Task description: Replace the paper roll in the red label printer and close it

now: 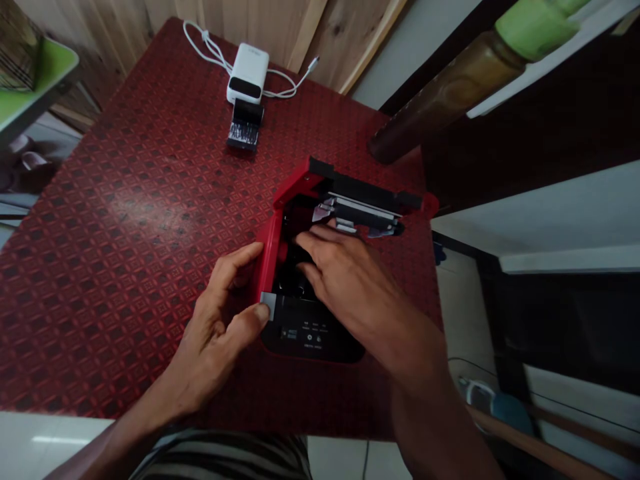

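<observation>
- Two hands are seen over a printer, which is placed on a red patterned table, toward its near edge.
- The printer's lid is already raised toward the far side, and a dark compartment is left exposed.
- The left hand is held open, with the thumb laid on a grey tab at the printer's corner and the fingers spread beside its red wall; no clamping is shown.
- The right hand is curled into the compartment; its fingertips are hidden, so whether anything is gripped cannot be told.
- The compartment's contents are mostly hidden, and the lid is not yet closed.
- A white power bank, a cable and a black box are left untouched near the far edge.
- A bottle is seen at far right.
</observation>
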Tool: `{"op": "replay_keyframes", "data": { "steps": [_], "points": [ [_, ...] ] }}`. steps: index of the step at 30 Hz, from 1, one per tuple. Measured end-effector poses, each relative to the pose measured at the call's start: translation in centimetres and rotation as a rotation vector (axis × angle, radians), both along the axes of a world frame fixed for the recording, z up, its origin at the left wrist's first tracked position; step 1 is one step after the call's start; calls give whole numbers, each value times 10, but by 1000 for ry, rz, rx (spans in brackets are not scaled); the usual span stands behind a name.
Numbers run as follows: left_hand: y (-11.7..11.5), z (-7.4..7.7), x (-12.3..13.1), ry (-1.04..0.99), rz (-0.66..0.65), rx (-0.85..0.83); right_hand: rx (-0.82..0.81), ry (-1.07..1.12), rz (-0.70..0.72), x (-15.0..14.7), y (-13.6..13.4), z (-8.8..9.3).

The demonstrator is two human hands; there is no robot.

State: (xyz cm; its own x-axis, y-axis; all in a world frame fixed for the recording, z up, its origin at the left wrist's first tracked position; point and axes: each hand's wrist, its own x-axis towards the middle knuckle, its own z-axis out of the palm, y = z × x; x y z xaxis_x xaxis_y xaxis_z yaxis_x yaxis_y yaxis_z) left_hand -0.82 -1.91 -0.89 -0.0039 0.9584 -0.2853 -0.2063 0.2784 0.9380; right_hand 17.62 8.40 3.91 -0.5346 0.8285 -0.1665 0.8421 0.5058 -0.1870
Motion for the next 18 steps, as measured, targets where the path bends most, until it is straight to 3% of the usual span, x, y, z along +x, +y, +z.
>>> {"op": "replay_keyframes", "data": {
  "steps": [4, 9, 14, 18],
  "points": [
    [1, 0, -1, -10, -8, -1, 21, 171, 26, 16, -6, 10],
    [1, -1, -3, -27, -12, 7, 14, 402, 230, 31, -16, 25],
    [-1, 4, -12, -13, -23, 7, 103, 466, 167, 27, -20, 17],
    [18, 17, -21, 185, 34, 149, 217, 504, 110, 28, -33, 15]
  ]
}}
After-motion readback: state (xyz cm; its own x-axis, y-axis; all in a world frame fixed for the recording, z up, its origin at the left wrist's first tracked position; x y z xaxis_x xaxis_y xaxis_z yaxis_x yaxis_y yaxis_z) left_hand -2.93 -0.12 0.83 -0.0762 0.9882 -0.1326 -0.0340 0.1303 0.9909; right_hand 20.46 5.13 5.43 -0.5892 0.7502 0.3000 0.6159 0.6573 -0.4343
